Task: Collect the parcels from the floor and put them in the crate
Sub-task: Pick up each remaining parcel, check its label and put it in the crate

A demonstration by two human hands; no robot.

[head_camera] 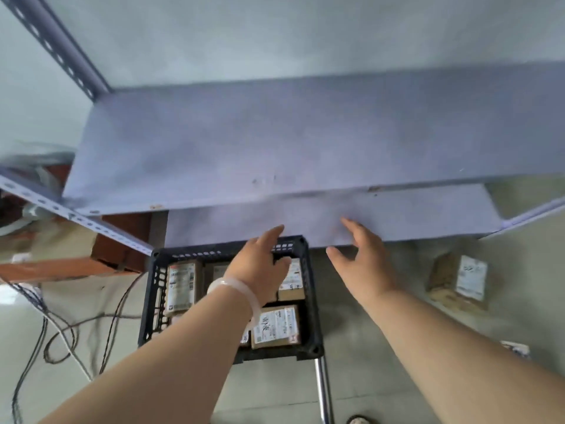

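I see the black crate low in the middle of the frame. It sits on the floor, just in front of the grey low shelf. There are brown parcels with white labels inside it, lying flat side by side.

The left hand is over the back part of the crate. Its fingers are loose and a bit spread, and it holds nothing. One finger points up toward the low shelf. I cannot tell if the hand touches a parcel under it. A pale bracelet is on that wrist.

The right hand is just right of the crate, over the floor. Its fingers are spread wide and it holds nothing. The two hands are apart.

One floor parcel still lies at the right of the frame, well apart from the crate. It is brown with a white label and looks blurry.

A big grey top shelf fills the middle of the frame. Dark cables curl on the floor at the lower left. A shiny pole stands at the crate's near right corner.
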